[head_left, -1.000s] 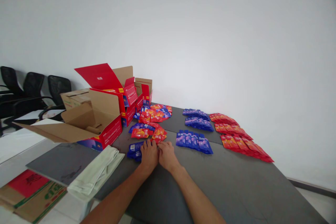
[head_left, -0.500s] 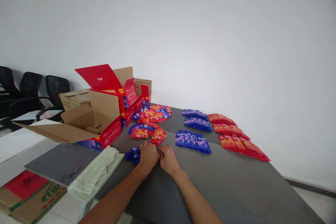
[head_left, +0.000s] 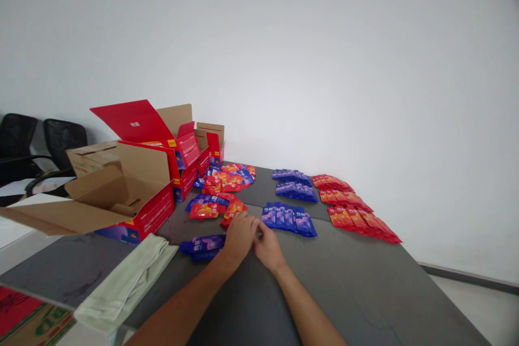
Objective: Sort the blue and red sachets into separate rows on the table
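My left hand [head_left: 240, 238] and my right hand [head_left: 267, 248] meet over the grey table, fingers bent and pressed together. Whatever they pinch, if anything, is hidden behind the fingers. Just left of my left hand lie blue sachets [head_left: 204, 245], partly covered by it. Red-orange sachets [head_left: 233, 210] lie right beyond its knuckles. To the right of my fingertips is a fanned row of blue sachets [head_left: 287, 219], with two more blue stacks behind it. Further right, red sachets [head_left: 363, 223] lie in similar overlapping rows.
A mixed heap of red and blue sachets [head_left: 229, 177] lies at the back. Open red cartons [head_left: 156, 211] stand along the left, flaps spread. A folded pale green cloth [head_left: 127, 284] rests at the table's left edge. Black chairs [head_left: 65, 140] are beyond, and a white wall rises behind.
Both hands have shifted slightly right and closer together, toward the front blue row. More of the blue sachets beside my left hand now shows. The view has turned a little right.
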`<action>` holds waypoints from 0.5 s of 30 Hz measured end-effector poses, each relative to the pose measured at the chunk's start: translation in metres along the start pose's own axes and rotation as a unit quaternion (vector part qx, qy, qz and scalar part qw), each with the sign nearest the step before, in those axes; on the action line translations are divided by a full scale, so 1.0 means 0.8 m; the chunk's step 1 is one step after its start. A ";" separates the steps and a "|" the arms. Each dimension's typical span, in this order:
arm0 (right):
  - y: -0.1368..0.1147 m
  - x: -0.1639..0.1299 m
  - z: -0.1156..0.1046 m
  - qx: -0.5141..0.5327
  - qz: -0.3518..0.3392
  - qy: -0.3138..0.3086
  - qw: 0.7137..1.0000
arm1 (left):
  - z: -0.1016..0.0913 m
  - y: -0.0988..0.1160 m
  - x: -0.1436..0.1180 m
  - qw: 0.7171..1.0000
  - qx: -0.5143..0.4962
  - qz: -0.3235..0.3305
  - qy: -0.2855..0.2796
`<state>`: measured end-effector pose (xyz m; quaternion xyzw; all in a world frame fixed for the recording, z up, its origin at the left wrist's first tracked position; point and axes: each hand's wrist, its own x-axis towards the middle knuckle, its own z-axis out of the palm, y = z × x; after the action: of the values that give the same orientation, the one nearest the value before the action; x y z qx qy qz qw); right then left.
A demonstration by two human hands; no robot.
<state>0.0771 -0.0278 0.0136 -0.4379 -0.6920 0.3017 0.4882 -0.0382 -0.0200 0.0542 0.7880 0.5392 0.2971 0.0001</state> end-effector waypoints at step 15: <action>0.021 -0.011 -0.055 0.134 0.162 0.014 0.977 | 0.084 -0.023 0.042 0.820 -0.522 -0.235 -0.001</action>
<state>0.1249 -0.0289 0.0108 -0.4789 -0.5578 0.4609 0.4971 -0.0141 0.0378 0.0091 0.5193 0.4722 0.5244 0.4821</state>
